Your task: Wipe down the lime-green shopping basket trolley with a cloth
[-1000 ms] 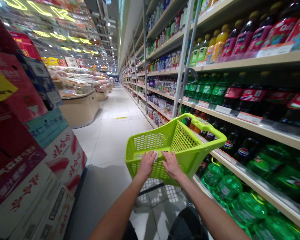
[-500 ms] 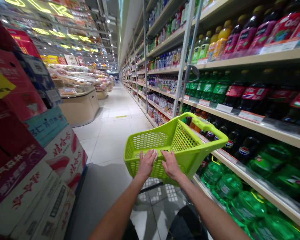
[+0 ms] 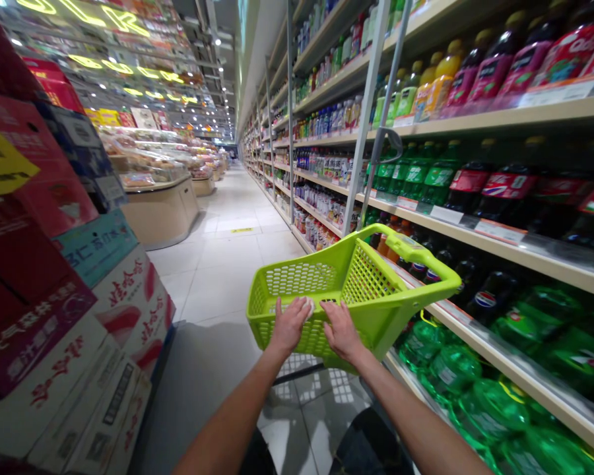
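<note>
A bright green plastic shopping cart (image 3: 371, 330) stands before me, its perforated basket turned sideways and its handle to the right. My left hand (image 3: 290, 326) is at the near rim, closed around a small white crumpled wad (image 3: 309, 306), maybe tissue or cloth; most of it is hidden by the fingers. Just to the right, my right hand (image 3: 342, 330) lies against the same rim with fingers stretched and apart, holding nothing. A mesh divider (image 3: 369, 276) stands inside the basket near the handle end.
Shelves of drink bottles (image 3: 509, 185) line the right side, close to the cart handle; big green bottles (image 3: 495, 402) fill the lowest level. Stacked drink cartons (image 3: 129, 284) rise at left. Tiled aisle floor (image 3: 228, 264) runs ahead past a rounded display counter (image 3: 173, 211).
The view has shifted slightly, with the cart handle appearing a little farther right. Both hands stay at the near rim, the left with the white wad.
</note>
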Available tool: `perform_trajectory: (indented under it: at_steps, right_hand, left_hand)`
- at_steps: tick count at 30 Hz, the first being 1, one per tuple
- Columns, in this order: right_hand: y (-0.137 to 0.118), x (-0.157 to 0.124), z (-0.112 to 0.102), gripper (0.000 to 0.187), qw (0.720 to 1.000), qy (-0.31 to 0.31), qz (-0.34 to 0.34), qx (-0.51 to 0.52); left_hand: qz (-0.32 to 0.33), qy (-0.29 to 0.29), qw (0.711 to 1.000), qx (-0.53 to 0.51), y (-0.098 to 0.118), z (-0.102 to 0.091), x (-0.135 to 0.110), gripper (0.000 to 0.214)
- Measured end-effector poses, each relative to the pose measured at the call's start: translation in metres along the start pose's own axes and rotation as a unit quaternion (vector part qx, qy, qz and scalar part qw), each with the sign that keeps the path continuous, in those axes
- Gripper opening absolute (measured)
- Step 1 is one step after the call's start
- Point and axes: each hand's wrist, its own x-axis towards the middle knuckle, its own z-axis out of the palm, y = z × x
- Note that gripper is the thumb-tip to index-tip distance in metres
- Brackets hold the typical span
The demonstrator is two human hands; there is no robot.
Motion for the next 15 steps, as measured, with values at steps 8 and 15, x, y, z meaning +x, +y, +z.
perform_trajectory:
  at_steps: [8,15]
  right_hand:
    - [-0.002,-0.002,0.002,0.047,1.0,0.021,0.003,-0.001]
    - [0.001,-0.001,-0.001,0.049,1.0,0.002,-0.01,-0.002]
  left_hand:
    - [-0.09,0.008,0.995,0.032,-0.043,-0.017,-0.03,0.041]
    - [-0.01,-0.013,1.0,-0.024,-0.004,-0.006,-0.003,0.043]
